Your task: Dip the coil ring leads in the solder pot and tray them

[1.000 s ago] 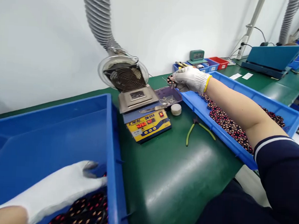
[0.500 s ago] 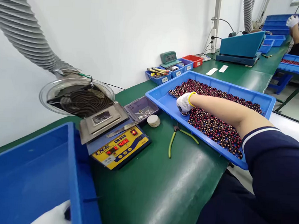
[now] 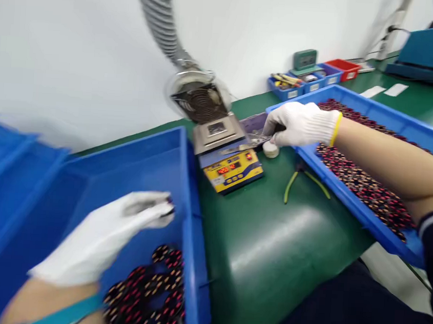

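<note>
My left hand [image 3: 113,231], in a white glove and blurred, hovers over the left blue bin [image 3: 182,169] with its fingers pinched. Something dark shows at the fingertips; whether it is a part or a stain is unclear. Below it in the bin lie several dark ring-shaped coils [image 3: 146,294] with red and copper spots. My gloved right hand [image 3: 301,124] is closed at the fingertips, just above a small purple tray [image 3: 254,121]; what it grips is hidden. A flat metal scraper [image 3: 239,148] lies across the yellow-fronted solder pot [image 3: 234,170], its end close to those fingertips.
At right stands a blue tray [image 3: 350,189] full of similar coils [image 3: 369,188]. Green-handled pliers [image 3: 303,174] and a round white pad [image 3: 270,149] lie on the green bench [image 3: 270,243]. A fume hood [image 3: 200,100] hangs over the solder pot; small bins [image 3: 285,90] line the wall.
My view has swung left. My right hand has left the coil tray and is now by the purple tray. My left hand has risen into view above the left bin.
</note>
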Tool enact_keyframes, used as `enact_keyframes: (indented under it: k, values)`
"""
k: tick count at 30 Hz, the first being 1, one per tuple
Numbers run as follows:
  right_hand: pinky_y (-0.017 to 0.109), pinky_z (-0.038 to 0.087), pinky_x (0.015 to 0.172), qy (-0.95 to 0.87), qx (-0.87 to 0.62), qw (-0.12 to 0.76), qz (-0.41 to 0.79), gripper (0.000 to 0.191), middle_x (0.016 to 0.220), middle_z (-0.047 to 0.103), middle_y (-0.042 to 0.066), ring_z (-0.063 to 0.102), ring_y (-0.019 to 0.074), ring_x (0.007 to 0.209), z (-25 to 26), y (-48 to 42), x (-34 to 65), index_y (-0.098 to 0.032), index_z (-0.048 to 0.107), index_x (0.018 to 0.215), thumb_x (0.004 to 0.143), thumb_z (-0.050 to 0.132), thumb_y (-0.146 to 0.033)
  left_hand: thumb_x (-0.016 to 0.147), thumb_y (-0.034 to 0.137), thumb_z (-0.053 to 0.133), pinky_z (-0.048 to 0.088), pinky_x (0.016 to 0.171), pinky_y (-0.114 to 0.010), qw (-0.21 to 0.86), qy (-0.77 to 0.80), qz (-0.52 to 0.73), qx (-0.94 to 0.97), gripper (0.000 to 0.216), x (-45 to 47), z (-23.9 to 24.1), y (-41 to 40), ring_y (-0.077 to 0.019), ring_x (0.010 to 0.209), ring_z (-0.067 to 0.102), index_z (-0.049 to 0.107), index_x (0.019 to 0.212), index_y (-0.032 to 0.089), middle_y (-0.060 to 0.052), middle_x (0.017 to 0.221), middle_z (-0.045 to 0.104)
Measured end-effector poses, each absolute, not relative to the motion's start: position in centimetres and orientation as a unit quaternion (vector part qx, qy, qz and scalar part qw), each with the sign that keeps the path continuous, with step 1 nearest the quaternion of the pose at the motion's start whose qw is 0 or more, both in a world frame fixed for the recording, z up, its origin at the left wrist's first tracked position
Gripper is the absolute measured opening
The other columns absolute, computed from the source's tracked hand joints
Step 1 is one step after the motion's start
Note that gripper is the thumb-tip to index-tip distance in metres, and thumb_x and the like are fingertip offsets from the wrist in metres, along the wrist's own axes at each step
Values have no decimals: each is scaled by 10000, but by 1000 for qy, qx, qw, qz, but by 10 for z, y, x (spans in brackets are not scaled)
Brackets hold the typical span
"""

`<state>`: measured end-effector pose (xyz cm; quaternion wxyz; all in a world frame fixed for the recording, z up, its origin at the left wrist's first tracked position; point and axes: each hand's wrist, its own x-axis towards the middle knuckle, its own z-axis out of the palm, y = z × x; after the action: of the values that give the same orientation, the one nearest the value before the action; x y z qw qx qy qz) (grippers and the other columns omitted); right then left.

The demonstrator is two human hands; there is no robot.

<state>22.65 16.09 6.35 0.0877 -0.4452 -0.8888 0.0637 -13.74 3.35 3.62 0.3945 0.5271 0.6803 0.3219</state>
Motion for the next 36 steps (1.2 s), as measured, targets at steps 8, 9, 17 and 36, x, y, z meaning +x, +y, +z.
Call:
enact_keyframes:
  k: [8,9,17,36]
  values:
    - [366,512,780,-901,-288,258,198,534,1243,584,59,635,260,1007,23,77,122,-252,576,1277,778,650,-427,657,261,833,525,572,-191,593,472,528,383,275,-49,15,33,-101,660,619,666,852,164,11,772,658]
    - [354,506,789,-897,-290,257,212,503,1226,590,54,632,252,1008,19,78,121,-249,594,1251,777,651,-407,668,268,824,531,582,-199,610,464,526,369,247,-46,14,33,-103,664,617,658,820,164,12,768,654]
    - [344,487,750,-875,-353,255,211,433,1140,598,52,631,242,951,15,90,132,-230,625,1144,750,664,-405,626,309,838,524,896,-351,452,579,512,445,499,-11,16,23,-221,991,656,616,1049,165,-69,1062,693]
    - [272,457,652,-887,-370,137,238,216,851,694,1,644,189,789,33,104,152,-221,693,841,756,672,-417,801,366,598,460,477,-284,509,574,357,533,270,-36,8,30,-159,405,564,655,646,153,-45,535,637]
